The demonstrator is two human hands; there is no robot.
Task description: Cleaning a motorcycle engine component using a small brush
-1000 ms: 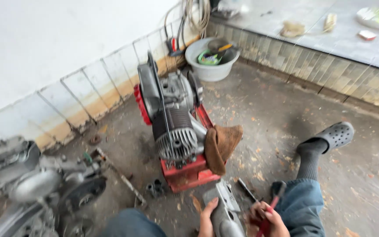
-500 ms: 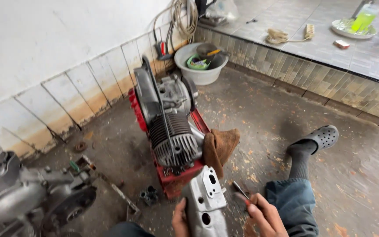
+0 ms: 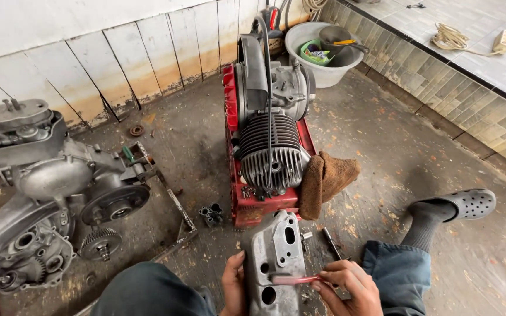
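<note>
Left hand (image 3: 233, 287) grips aluminium engine cover (image 3: 274, 263), steadying it; right hand (image 3: 346, 285) pinches red scraper (image 3: 296, 280) flat against surface.

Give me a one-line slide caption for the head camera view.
Left hand steadies a grey cast-metal engine cover while right hand holds a thin red tool against it.

A finned engine (image 3: 270, 123) sits on a red stand (image 3: 247, 205), brown rag (image 3: 326, 178) at its right; white basin (image 3: 317, 50) far, engine case (image 3: 42, 193) left.
</note>
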